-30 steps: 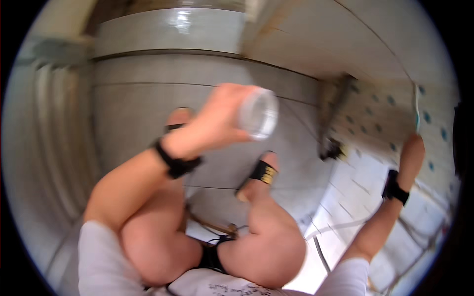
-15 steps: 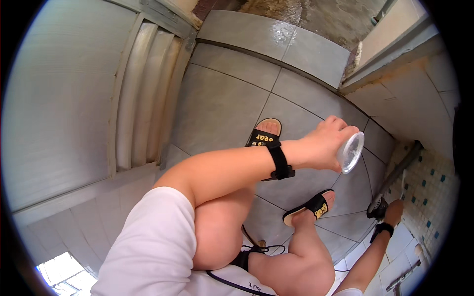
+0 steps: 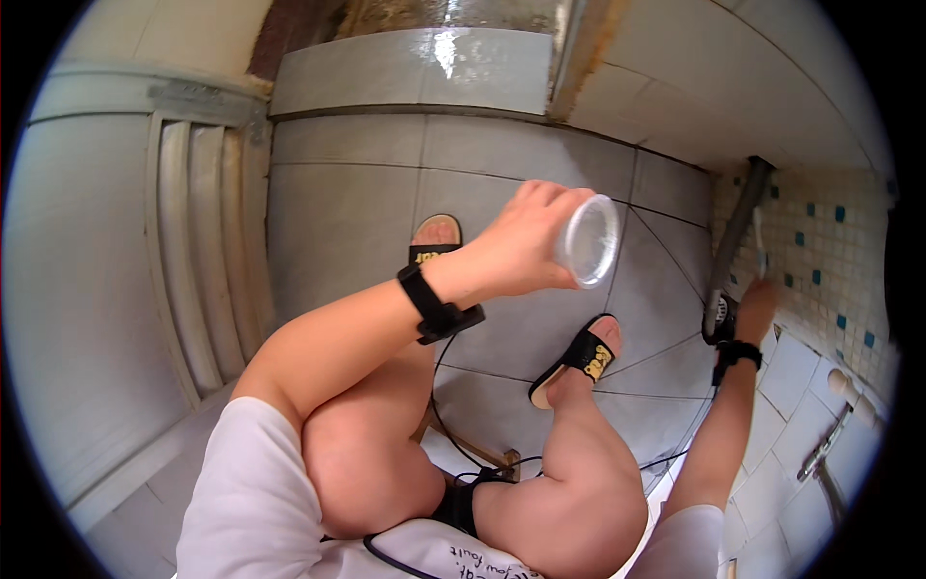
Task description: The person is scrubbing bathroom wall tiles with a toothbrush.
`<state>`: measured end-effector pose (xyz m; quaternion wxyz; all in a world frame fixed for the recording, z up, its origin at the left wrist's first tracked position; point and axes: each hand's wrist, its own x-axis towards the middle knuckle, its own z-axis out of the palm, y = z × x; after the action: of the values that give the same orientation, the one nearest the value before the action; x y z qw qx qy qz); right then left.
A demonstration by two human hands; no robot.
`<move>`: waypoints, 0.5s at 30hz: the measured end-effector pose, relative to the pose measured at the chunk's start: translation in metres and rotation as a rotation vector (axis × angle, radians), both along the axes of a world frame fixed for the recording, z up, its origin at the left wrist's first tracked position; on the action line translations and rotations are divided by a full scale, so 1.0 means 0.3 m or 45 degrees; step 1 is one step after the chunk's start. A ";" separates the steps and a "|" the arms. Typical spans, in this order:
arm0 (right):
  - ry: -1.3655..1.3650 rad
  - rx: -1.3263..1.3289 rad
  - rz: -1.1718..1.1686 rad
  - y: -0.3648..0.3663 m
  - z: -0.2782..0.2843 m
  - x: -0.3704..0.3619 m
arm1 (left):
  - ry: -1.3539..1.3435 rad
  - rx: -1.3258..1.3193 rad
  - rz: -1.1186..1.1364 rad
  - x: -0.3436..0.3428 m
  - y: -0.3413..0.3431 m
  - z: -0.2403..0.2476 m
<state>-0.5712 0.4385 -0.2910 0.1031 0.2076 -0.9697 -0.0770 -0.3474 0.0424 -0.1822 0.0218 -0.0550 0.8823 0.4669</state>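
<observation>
My left hand [image 3: 526, 241], a black band on its wrist, reaches across in front of me and grips a clear plastic cup [image 3: 590, 241]. The cup lies tipped on its side in the air, its round rim facing right, and no contents show in it. Off to the right, my right hand [image 3: 758, 309] is closed and slightly blurred, low by the mosaic wall. From its fingers rises a slim white stick [image 3: 759, 236], perhaps a toothbrush; its exact kind is unclear.
A grey pipe [image 3: 741, 227] runs down the mosaic wall [image 3: 820, 251] to a black fitting [image 3: 719, 318] beside my right hand. Grey floor tiles [image 3: 338, 212] lead to a raised step [image 3: 347, 72]. A slatted door [image 3: 198, 261] stands left; a metal tap [image 3: 827, 439] is at lower right.
The view has turned, shifting the step, door and floor leftward. The cup, still in my left hand, sits further left in view. My right hand appears higher, beside the pipe's lower end.
</observation>
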 end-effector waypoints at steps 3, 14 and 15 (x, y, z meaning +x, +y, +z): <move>-0.166 -0.043 -0.246 0.118 -0.020 0.164 | -0.028 0.007 -0.023 -0.021 0.014 0.016; -0.283 -0.207 -0.431 -0.168 0.189 0.158 | -0.168 -0.068 -0.096 -0.036 0.041 -0.001; -0.261 -0.083 -0.327 -0.181 0.177 0.116 | -0.206 -0.068 -0.079 -0.046 0.055 0.010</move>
<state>-0.5365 0.3843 -0.2379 -0.0006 0.0851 -0.9957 -0.0363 -0.3612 0.0590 -0.1792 0.1060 -0.0657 0.8912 0.4362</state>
